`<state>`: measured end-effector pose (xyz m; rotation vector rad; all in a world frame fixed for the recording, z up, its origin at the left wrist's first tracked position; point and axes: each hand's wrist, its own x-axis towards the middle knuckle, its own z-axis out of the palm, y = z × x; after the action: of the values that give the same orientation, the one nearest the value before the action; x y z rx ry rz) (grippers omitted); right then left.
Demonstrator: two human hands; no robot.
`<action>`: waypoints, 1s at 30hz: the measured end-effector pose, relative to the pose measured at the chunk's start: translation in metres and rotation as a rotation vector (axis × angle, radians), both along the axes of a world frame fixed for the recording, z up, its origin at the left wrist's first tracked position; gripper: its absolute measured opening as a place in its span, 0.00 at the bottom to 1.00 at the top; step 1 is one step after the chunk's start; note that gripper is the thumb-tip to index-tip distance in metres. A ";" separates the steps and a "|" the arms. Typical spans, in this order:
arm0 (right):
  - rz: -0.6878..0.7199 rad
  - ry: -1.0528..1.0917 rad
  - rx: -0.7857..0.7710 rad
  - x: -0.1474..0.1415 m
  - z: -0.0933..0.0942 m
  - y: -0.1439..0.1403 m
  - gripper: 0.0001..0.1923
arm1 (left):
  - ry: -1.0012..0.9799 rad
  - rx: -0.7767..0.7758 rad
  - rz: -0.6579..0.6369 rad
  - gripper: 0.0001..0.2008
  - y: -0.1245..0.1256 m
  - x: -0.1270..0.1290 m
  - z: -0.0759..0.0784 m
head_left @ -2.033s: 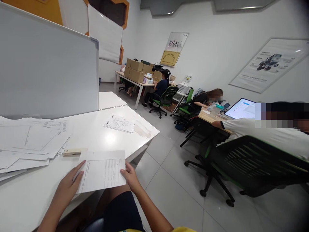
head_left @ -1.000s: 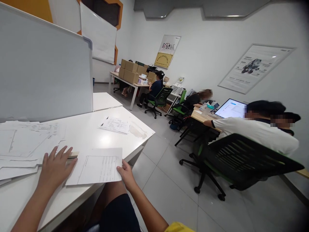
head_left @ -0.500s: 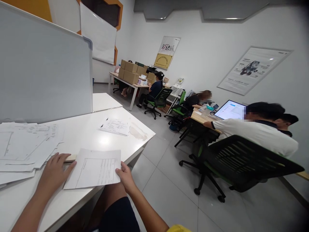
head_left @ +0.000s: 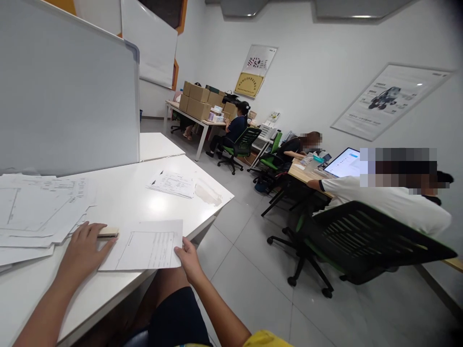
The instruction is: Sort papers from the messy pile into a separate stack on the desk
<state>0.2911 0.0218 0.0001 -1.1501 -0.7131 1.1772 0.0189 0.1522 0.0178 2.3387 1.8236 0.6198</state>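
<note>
Sheet [head_left: 146,248]: we see a printed form lying flat at the near edge of the white table [head_left: 144,202], its right corner jutting over the rim.
Right hand [head_left: 188,262]: we pinch the sheet's lower right corner, thumb on top, fingers curled under; closed on the paper.
Left hand [head_left: 85,250]: it rests palm down at nine o'clock of the sheet, fingers loosely spread; the fingertips touch a small cream stapler [head_left: 107,232]. We cannot tell whether it grips anything.
Stapler: it lies at ten o'clock of the sheet, just beside its left edge, against the paper pile [head_left: 39,212].
Second form [head_left: 172,183]: at twelve o'clock of the sheet, well apart from it.
Change: half a second ago the sheet was lifted and tilted off the table; now it lies flat. Two seconds ago our left hand held the sheet's left edge; it now sits on the stapler.
</note>
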 end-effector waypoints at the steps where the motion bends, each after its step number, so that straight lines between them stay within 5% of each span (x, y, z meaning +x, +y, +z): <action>1: -0.002 0.003 0.001 0.000 0.000 0.001 0.24 | 0.000 0.006 -0.001 0.34 0.000 -0.001 -0.001; 22: -0.065 -0.053 0.046 0.029 0.002 -0.010 0.20 | -0.075 0.187 -0.155 0.20 -0.005 -0.001 -0.002; 30: 0.013 -0.092 -0.008 0.013 0.004 -0.011 0.21 | -0.124 0.138 -0.160 0.19 -0.010 0.004 -0.003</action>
<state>0.3040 0.0109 0.0037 -1.2142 -0.7875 1.1452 0.0224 0.1426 0.0153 2.4403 1.5705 0.8714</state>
